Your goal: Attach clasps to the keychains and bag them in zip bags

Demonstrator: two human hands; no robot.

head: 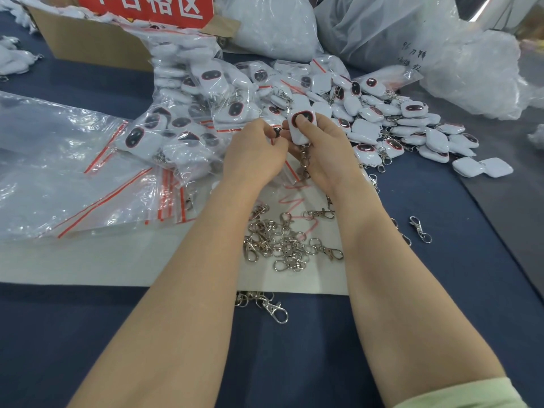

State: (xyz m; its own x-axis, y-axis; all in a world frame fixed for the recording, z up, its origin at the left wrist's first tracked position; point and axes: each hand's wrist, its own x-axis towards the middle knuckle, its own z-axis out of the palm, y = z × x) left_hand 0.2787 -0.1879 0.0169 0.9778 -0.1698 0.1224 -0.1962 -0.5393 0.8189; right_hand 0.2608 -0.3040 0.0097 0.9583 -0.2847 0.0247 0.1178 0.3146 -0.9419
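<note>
While our right hand [323, 148] grips a white keychain [300, 129] with the thumb on its dark face, a clasp [305, 156] hangs under it. Our left hand [253, 154] curls just beside it; we cannot tell what it holds. Loose clasps [282, 242] lie at 6 o'clock and flat zip bags [73, 178] at 9 o'clock. At 12 o'clock a red sign [147, 7] reads "格区".
</note>
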